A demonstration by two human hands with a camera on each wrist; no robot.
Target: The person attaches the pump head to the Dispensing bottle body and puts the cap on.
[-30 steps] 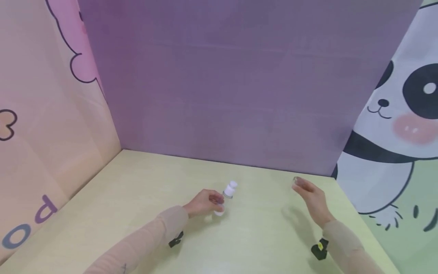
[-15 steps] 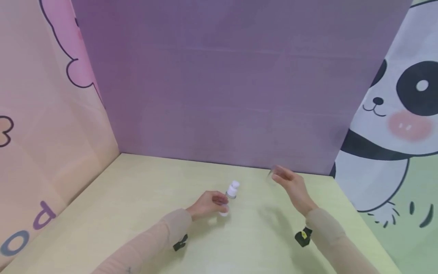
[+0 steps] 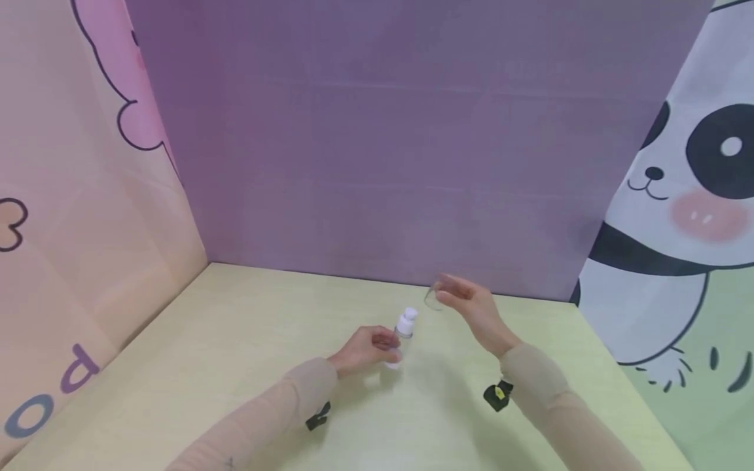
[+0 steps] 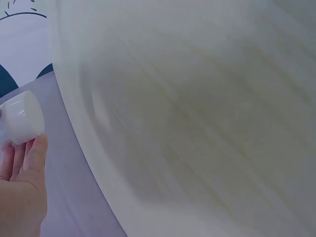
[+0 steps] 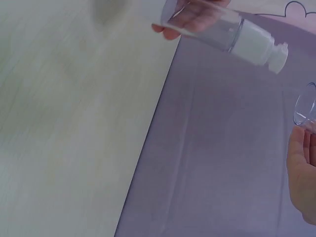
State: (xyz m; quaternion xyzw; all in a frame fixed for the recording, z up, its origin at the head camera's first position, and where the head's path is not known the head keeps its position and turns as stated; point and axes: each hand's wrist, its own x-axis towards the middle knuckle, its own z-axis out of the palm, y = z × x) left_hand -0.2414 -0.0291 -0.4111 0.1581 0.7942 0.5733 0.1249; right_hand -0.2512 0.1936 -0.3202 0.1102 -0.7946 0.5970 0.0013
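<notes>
My left hand point(image 3: 364, 350) grips a clear pump bottle point(image 3: 405, 324) around its body, tilted above the table. Its white collar and pump head point up and to the right, and the right wrist view shows the transparent body point(image 5: 219, 29). In the left wrist view the bottle's white base point(image 4: 24, 118) sticks out past my fingers. To the right and slightly higher, my right hand point(image 3: 476, 313) pinches a clear cap point(image 5: 305, 106) between thumb and fingers. The cap's open rim faces the pump head, with a small gap between them.
Beneath both hands lies a pale yellow table point(image 3: 265, 307). A purple backdrop point(image 3: 389, 163) rises behind its far edge. Printed cloth walls stand on both sides, the right one showing a panda point(image 3: 654, 268). A black strap mount point(image 3: 498, 394) hangs at my right wrist.
My right hand has moved left and a little up with the clear cap, closing in on the pump head. My left hand has shifted slightly right with the bottle.
</notes>
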